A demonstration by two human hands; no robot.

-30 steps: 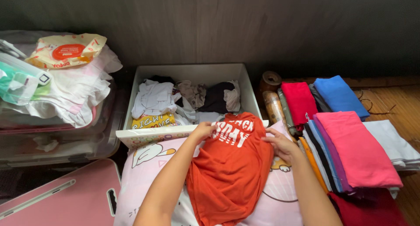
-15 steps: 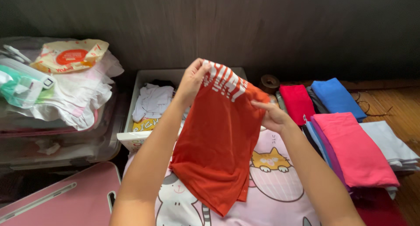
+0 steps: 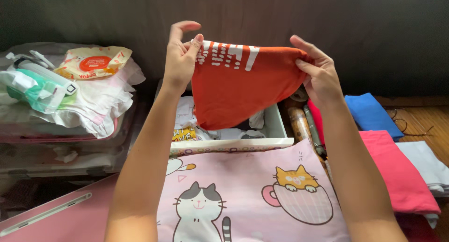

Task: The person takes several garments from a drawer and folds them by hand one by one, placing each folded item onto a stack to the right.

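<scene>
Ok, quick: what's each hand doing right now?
Left hand: closed, pinching one top corner of the orange shirt, held up.
Right hand: closed, pinching the opposite corner of it.

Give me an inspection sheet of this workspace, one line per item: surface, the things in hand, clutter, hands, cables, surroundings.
Surface: pink cat-print cushion in front, wooden floor at right.
Things in hand: orange shirt with white print, held up by its top edge above the white drawer of clothes.
Clutter: wipes packet on heaped white cloth at left; folded pink, blue and white clothes at right.
Hands: left hand and right hand each pinch a shirt corner.
Cables: thin dark cord on the floor.
Surroundings: dark wall behind.
</scene>
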